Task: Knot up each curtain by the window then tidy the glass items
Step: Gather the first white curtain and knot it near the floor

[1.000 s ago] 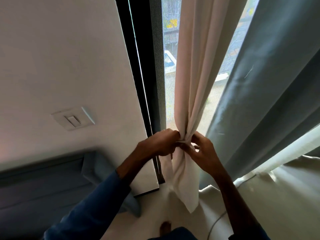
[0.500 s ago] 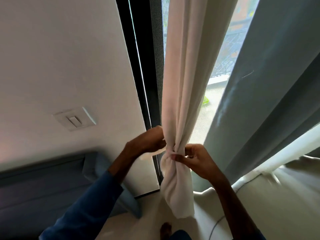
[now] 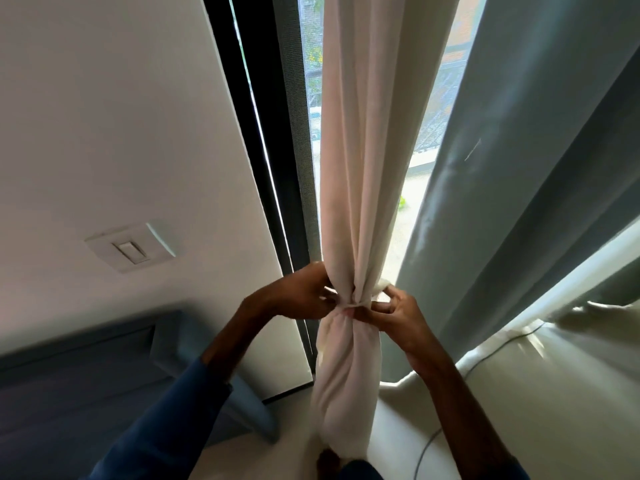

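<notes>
A cream sheer curtain hangs in front of the window, gathered into one bunch and cinched at about waist height. My left hand grips the cinched cloth from the left. My right hand pinches a fold of the same curtain from the right, with a small loop of cloth above its fingers. Below the hands the curtain's tail hangs as a thick twisted roll. A grey-blue heavy curtain hangs to the right, loose. No glass items are in view.
A white wall with a light switch is on the left, beside the dark window frame. Blue furniture stands at lower left. A thin cable lies on the pale floor at lower right.
Both hands have drawn the cloth tighter around the cream curtain. The tail below has gone from a loose flap to a thick roll, and the bunch has shifted slightly left.
</notes>
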`<state>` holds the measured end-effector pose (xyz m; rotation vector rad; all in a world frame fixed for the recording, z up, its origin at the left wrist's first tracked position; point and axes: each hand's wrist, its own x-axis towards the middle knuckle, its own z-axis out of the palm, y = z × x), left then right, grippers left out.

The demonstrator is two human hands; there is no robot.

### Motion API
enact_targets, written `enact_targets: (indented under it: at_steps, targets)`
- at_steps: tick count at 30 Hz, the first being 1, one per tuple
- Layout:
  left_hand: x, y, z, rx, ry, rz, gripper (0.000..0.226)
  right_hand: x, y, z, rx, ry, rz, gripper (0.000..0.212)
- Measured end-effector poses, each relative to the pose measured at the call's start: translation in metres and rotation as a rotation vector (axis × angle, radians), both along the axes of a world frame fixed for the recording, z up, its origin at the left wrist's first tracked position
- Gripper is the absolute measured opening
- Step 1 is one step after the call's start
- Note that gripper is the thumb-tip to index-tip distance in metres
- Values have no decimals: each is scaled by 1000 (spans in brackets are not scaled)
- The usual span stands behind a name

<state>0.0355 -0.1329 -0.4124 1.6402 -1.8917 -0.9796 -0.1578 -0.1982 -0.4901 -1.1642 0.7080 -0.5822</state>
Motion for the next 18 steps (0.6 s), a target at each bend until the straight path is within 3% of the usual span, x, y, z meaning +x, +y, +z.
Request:
enact_targets:
  at_steps: [3,6,9,12,16,18]
  targets:
    - [-1,7,-9,112,164,-1,40,1,0,-3,-34,26,-55,72]
    - [-17,4,-23,-74,284,242,35,5,2,0,21,-53,-74,65]
    - [-19,-6,-34,-131,367,424,37,4,-3,1,174,-242,-72,48]
    - [-13,-9,-34,-116,340,412,40,0,-9,1,224,-260,-164,22]
    - [1,-12,-34,-84,254,403,44,-8,-12,-4,132,-292,-335,33]
    - [8,-14,-31,-91,200,423,47,-18,-14,-6,100,-283,-465,20]
